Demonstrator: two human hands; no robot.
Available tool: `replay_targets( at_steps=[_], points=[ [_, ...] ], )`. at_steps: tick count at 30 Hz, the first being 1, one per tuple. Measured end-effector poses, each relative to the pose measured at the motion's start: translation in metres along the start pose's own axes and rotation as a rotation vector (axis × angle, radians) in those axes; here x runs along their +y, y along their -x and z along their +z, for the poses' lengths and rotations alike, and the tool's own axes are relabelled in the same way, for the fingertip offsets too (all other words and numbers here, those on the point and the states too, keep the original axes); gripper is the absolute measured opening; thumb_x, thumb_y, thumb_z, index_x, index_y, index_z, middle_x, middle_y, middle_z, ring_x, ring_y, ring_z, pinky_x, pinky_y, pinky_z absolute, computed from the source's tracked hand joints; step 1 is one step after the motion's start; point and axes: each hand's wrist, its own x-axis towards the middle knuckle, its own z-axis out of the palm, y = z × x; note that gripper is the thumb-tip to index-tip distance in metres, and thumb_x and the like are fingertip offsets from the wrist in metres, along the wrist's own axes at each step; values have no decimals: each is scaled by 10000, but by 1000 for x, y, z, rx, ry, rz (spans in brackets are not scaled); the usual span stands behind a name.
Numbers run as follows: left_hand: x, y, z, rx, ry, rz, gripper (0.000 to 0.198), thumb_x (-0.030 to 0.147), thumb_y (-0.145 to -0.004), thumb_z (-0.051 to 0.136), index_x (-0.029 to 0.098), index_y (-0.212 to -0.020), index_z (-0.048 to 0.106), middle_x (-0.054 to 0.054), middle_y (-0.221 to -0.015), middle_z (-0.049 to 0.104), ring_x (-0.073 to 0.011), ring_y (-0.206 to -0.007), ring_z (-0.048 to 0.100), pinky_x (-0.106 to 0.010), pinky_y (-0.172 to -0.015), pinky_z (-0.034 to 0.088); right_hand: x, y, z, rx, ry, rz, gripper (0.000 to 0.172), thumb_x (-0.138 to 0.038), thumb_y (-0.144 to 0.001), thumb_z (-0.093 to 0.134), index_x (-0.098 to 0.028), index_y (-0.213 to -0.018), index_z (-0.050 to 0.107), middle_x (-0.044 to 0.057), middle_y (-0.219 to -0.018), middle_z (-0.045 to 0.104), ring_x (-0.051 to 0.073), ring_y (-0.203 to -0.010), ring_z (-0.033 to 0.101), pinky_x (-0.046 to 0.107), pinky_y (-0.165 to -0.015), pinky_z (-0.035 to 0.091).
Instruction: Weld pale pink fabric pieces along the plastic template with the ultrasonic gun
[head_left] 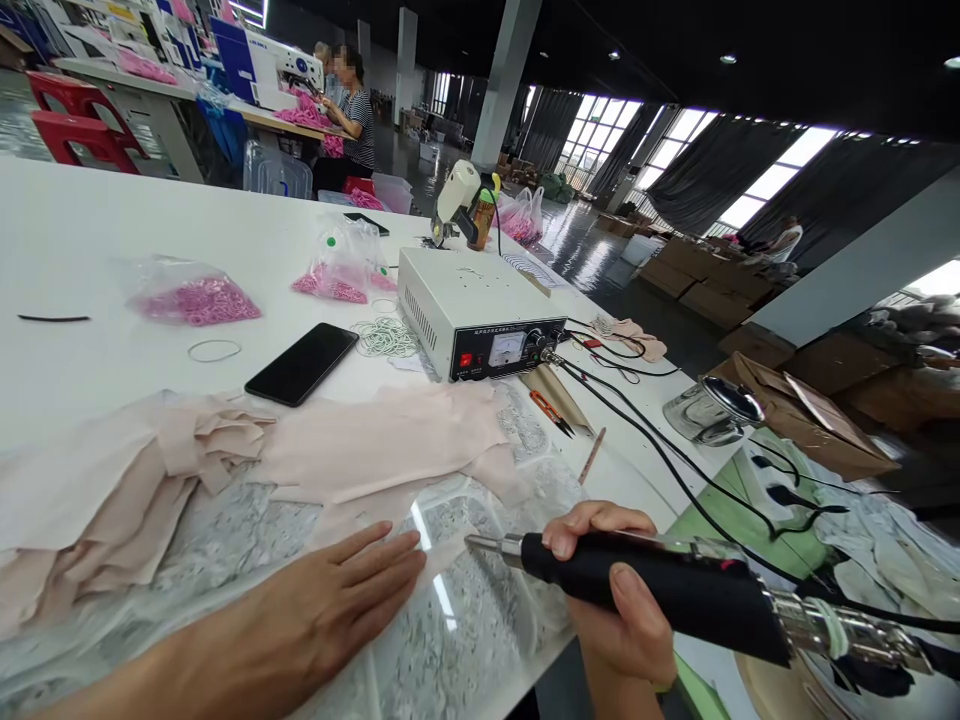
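Observation:
My left hand point(349, 600) lies flat, fingers stretched out, on a thin beige fabric piece point(446, 553) over a clear plastic sheet with a marbled grey surface beneath. My right hand point(619, 600) is wrapped around a thick black ultrasonic handpiece point(652, 585), its cable end to the right. The handpiece's pointed metal tip point(484, 543) is at the right end of that piece; whether it touches cannot be made out. Beyond my hands lies a beige fabric layer point(390, 440). A stack of cut beige fabric point(90, 490) sits at the left.
A generator box point(480, 300) with a dial stands behind, cables point(660, 430) running right. Nearby are a black phone point(304, 363), orange thread snips point(551, 412), rubber bands point(384, 338), bags of pink pieces point(199, 300) and a glass jar point(709, 412). A person point(352, 125) sits at a sewing machine.

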Motion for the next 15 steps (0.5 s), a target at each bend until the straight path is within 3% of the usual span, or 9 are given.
replay_targets(
  at_steps=[5,8,15],
  points=[
    [1,4,6,22,-12,-8,571,53,-999,469,158,-1560,441,-68,-1587,485,-228,-1497,411,-418,-1288,244,-1,-1,0,12,8,5,164,-363,-873,628,-232,-961,673,20,-814,631,164,-596,607,378,-585,566],
    [-1,7,5,4,-74,2,691,-45,-903,410,136,-1570,419,-61,-1608,459,-229,-1521,366,-437,-1294,201,-1,-1,1,9,13,5,175,-379,-879,629,-231,-964,667,22,-825,627,160,-591,594,379,-580,561],
    [-9,5,-1,73,-124,101,742,-70,-828,428,114,-1546,454,-64,-1566,521,-225,-1541,320,-385,-1270,263,-1,-3,2,7,-10,-5,171,-373,-877,646,-237,-975,676,14,-824,644,160,-606,623,359,-595,560]
  ],
)
